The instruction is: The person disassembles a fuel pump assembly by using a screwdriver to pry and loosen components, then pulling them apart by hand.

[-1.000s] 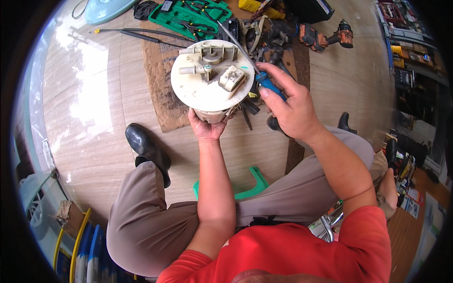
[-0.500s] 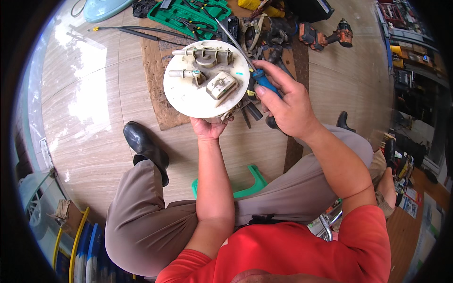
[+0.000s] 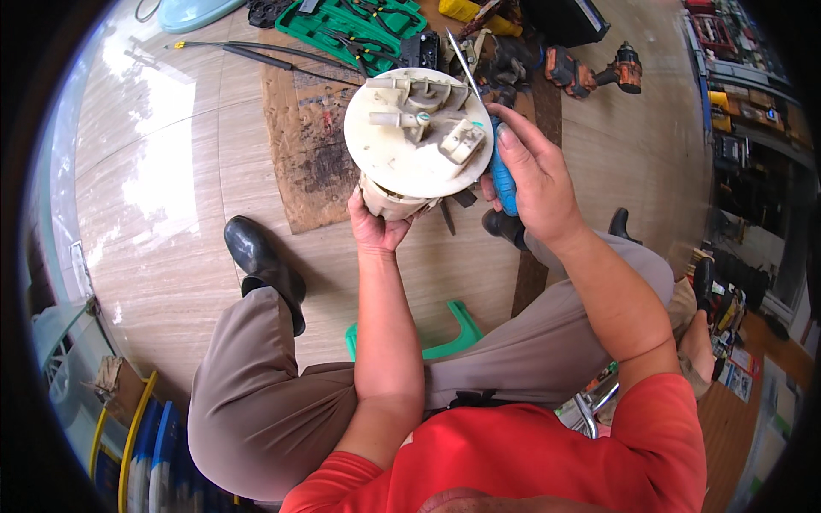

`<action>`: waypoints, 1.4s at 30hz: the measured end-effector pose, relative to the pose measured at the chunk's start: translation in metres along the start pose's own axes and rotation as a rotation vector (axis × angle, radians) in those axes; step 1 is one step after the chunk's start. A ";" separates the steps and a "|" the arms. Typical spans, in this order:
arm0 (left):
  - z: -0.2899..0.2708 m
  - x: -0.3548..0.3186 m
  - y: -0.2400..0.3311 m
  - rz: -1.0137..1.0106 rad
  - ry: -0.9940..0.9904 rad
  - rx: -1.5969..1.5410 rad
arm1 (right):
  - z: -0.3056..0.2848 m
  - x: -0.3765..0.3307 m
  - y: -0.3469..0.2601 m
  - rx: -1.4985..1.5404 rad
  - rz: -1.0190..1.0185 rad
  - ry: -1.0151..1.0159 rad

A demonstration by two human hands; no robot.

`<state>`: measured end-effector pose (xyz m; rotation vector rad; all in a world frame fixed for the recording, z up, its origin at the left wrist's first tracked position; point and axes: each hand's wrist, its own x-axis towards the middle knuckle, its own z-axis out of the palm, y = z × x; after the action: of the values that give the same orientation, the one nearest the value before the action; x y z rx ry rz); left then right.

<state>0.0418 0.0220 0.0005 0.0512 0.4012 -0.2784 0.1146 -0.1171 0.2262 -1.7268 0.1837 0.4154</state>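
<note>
A fuel pump module with a round off-white top plate is held up in front of me, tilted. Pipe stubs and a connector socket stand on the plate. My left hand grips its cylindrical body from beneath, just under the plate's rim; some of the fingers are hidden. At the plate's right edge, my right hand is closed round the blue handle of a screwdriver. The metal shaft points up and to the left past the rim. Whether it touches the plate I cannot tell.
A stained brown board lies on the tiled floor. Beyond the module are a green tool case with pliers, dark parts and an orange cordless drill. A green plastic piece is between my legs. Another person's foot shows at right.
The module has shifted right and tipped, so its cylindrical body now shows below the plate. My right hand has turned the screwdriver more upright and moved slightly lower.
</note>
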 end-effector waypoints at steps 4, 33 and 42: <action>-0.011 -0.001 0.003 0.006 -0.024 -0.048 | 0.001 0.001 0.000 0.030 0.003 -0.009; 0.006 0.000 0.025 0.327 -0.133 -0.087 | -0.008 0.010 0.013 0.363 0.280 -0.080; 0.007 -0.001 0.033 0.389 -0.169 -0.082 | -0.008 0.012 0.018 0.371 0.306 -0.132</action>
<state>0.0525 0.0532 0.0070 0.0240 0.2272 0.1171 0.1213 -0.1267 0.2067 -1.3037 0.4059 0.6728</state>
